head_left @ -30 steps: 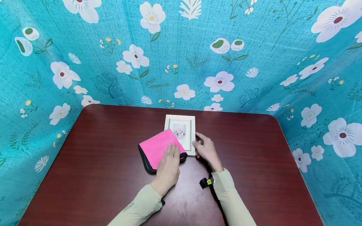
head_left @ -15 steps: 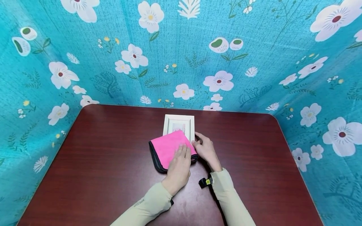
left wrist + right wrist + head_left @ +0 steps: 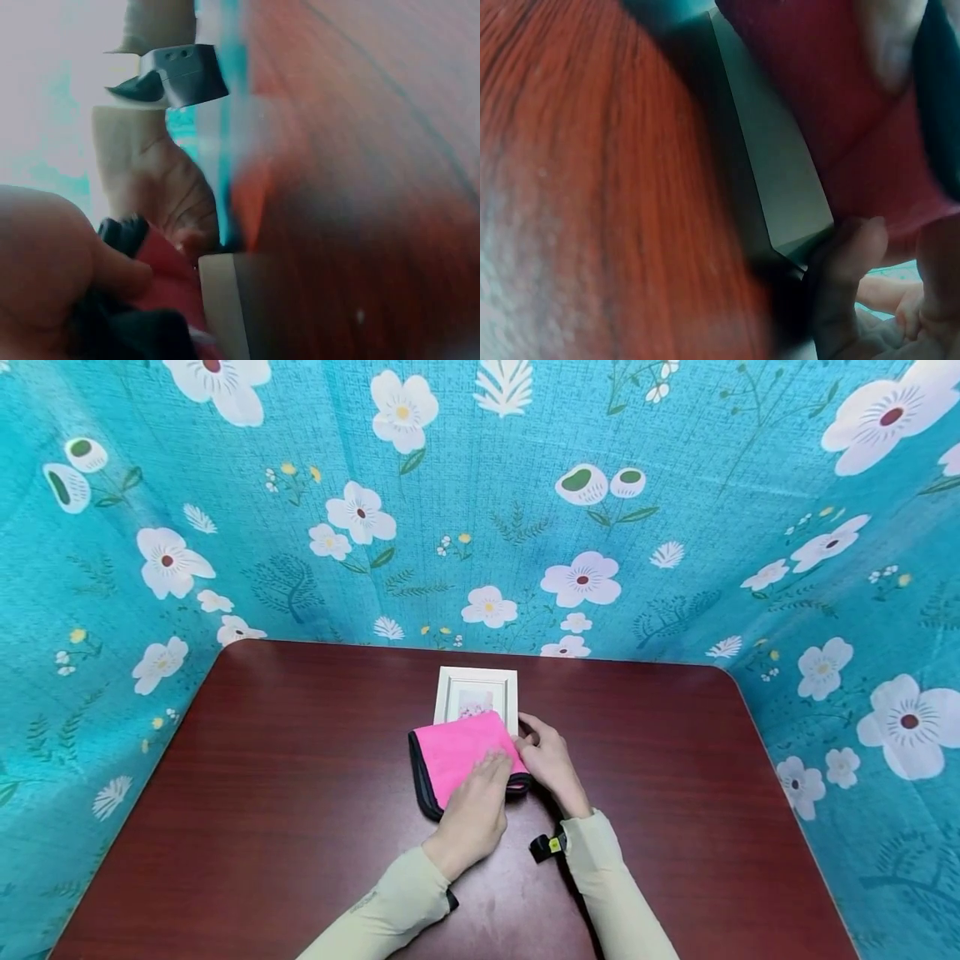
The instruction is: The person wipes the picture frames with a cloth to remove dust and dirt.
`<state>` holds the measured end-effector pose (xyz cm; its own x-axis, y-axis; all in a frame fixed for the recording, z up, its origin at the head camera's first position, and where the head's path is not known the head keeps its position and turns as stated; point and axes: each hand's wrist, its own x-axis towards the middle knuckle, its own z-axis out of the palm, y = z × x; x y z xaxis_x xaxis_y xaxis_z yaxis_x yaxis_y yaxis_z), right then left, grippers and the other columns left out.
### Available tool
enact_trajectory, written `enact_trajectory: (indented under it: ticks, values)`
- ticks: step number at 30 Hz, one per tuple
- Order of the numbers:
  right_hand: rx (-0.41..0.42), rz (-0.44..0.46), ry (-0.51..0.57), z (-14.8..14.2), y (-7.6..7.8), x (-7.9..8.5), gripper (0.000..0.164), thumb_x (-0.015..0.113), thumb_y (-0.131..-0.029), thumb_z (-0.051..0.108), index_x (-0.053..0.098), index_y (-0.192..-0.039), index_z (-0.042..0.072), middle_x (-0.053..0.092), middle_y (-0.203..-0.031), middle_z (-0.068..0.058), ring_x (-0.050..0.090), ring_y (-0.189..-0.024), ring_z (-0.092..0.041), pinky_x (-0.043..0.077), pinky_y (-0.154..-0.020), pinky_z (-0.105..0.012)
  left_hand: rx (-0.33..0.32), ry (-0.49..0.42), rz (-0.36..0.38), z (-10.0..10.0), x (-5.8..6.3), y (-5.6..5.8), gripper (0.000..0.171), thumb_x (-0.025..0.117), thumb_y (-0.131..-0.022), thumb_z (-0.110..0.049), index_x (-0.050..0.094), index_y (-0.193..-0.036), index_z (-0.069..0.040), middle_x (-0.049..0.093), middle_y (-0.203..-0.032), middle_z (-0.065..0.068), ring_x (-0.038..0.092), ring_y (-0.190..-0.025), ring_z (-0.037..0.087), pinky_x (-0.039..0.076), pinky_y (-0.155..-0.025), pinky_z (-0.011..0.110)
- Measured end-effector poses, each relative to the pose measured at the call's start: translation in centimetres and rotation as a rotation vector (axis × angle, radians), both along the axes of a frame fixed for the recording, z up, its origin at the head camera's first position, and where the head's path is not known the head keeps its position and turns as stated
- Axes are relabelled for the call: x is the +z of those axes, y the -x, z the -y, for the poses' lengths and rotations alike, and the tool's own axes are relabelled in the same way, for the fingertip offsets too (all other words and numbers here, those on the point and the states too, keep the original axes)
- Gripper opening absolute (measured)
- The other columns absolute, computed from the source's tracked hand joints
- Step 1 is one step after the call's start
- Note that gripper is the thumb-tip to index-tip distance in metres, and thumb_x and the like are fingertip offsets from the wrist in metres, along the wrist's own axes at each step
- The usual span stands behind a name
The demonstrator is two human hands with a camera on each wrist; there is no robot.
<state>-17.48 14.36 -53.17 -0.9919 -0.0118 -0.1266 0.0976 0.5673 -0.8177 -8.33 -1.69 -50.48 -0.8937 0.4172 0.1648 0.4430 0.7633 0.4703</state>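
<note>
A white picture frame (image 3: 477,675) with a pale flower print lies on the table in the head view. Folded over its lower part is a pink cloth (image 3: 457,747) with black edging. My left hand (image 3: 472,810) presses on the cloth with extended fingers; in the left wrist view its thumb (image 3: 124,274) lies against the pink fabric. At the frame's right side, my right hand (image 3: 547,760) grips the edge between thumb and fingers. The right wrist view shows the frame's pale side (image 3: 772,157) with that hand's thumb (image 3: 855,251) at its corner. The frame's lower part is hidden.
The dark red wooden table (image 3: 285,777) has rounded back corners. A turquoise floral curtain (image 3: 480,527) hangs behind it and along both sides. A black strap with a small device (image 3: 547,846) sits on the right wrist.
My left hand has slid the pink cloth rightward across the frame, so the cloth now reaches its right edge. My right hand keeps its grip in the same place.
</note>
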Motion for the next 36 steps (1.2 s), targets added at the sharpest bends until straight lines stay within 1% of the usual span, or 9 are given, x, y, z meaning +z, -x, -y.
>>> enact_trajectory:
  ticks: [5, 7, 10, 13, 18, 23, 28, 32, 36]
  values:
    - [-0.005, 0.012, 0.0, 0.0, -0.3, -0.3, 0.053, 0.063, -0.096, 0.009, 0.063, -0.149, 0.008, 0.064, -0.079, -0.002, 0.058, -0.077, -0.014, 0.046, -0.086, -0.033, -0.071, -0.188, 0.099, 1.8, 0.5, -0.9, 0.05, 0.057, -0.102, 0.004, 0.052, -0.152, 0.005, 0.055, -0.154, 0.028, 0.052, -0.147, 0.043, 0.041, -0.123, 0.053]
    - [0.005, 0.031, 0.034, 0.0, -0.4, -0.4, 0.052, 0.065, -0.098, 0.011, 0.062, -0.15, 0.009, 0.064, -0.076, -0.002, 0.059, -0.068, -0.012, 0.052, -0.077, -0.032, -0.08, -0.213, 0.111, 2.6, 0.7, -1.6, 0.052, 0.057, -0.102, 0.004, 0.052, -0.153, 0.004, 0.056, -0.154, 0.028, 0.053, -0.146, 0.042, 0.042, -0.122, 0.053]
    - [0.015, 0.063, 0.123, 0.0, -0.6, -0.5, 0.052, 0.066, -0.101, 0.012, 0.058, -0.153, 0.009, 0.063, -0.069, -0.005, 0.058, -0.052, -0.013, 0.056, -0.058, -0.032, -0.054, -0.212, 0.099, 3.8, 0.8, -2.7, 0.053, 0.057, -0.101, 0.004, 0.051, -0.154, 0.004, 0.056, -0.154, 0.026, 0.054, -0.146, 0.04, 0.043, -0.122, 0.052]
    - [0.015, 0.089, 0.196, 0.0, -0.7, -0.4, 0.053, 0.066, -0.103, 0.013, 0.056, -0.155, 0.009, 0.061, -0.066, -0.007, 0.056, -0.044, -0.016, 0.055, -0.046, -0.034, 0.012, -0.192, 0.07, 4.8, 0.9, -3.7, 0.054, 0.056, -0.102, 0.005, 0.049, -0.155, 0.007, 0.055, -0.155, 0.026, 0.053, -0.146, 0.039, 0.042, -0.122, 0.052]
    - [0.017, 0.102, 0.208, -0.1, -0.7, -0.3, 0.055, 0.065, -0.103, 0.014, 0.053, -0.156, 0.008, 0.061, -0.067, -0.006, 0.057, -0.045, -0.015, 0.055, -0.046, -0.033, 0.131, -0.126, -0.002, 6.2, 0.5, -5.0, 0.051, 0.055, -0.102, 0.008, 0.049, -0.152, 0.011, 0.056, -0.153, 0.029, 0.054, -0.145, 0.042, 0.045, -0.119, 0.053]
    - [0.01, 0.103, 0.204, -0.1, -0.6, -0.2, 0.055, 0.065, -0.103, 0.013, 0.053, -0.156, 0.008, 0.06, -0.067, -0.005, 0.056, -0.044, -0.016, 0.054, -0.045, -0.033, 0.241, -0.086, -0.073, 7.0, -0.4, -5.5, 0.051, 0.057, -0.096, 0.011, 0.053, -0.147, 0.015, 0.058, -0.15, 0.031, 0.058, -0.14, 0.044, 0.05, -0.113, 0.055]
    - [0.011, 0.105, 0.205, 0.1, -0.6, -0.1, 0.055, 0.065, -0.103, 0.012, 0.054, -0.156, 0.008, 0.059, -0.067, -0.005, 0.056, -0.044, -0.015, 0.055, -0.045, -0.033, 0.284, -0.044, -0.057, 6.2, -1.0, -5.6, 0.059, 0.059, -0.09, 0.012, 0.049, -0.148, 0.017, 0.054, -0.152, 0.035, 0.057, -0.141, 0.046, 0.053, -0.11, 0.056]
    - [0.03, 0.117, 0.221, 0.1, -0.5, 0.0, 0.056, 0.065, -0.103, 0.012, 0.053, -0.157, 0.009, 0.06, -0.066, -0.004, 0.057, -0.045, -0.015, 0.055, -0.047, -0.033, 0.306, 0.069, -0.067, 4.9, -1.3, -5.4, 0.064, 0.065, -0.082, 0.011, 0.052, -0.144, 0.019, 0.056, -0.148, 0.038, 0.059, -0.138, 0.048, 0.057, -0.106, 0.054]
    - [0.024, 0.119, 0.238, -0.2, -0.2, 0.1, 0.055, 0.065, -0.103, 0.011, 0.053, -0.156, 0.009, 0.059, -0.065, -0.004, 0.057, -0.044, -0.015, 0.055, -0.047, -0.033, 0.3, 0.158, -0.065, 3.6, -1.2, -4.8, 0.065, 0.073, -0.079, 0.009, 0.054, -0.14, 0.021, 0.058, -0.143, 0.04, 0.059, -0.137, 0.049, 0.052, -0.113, 0.051]
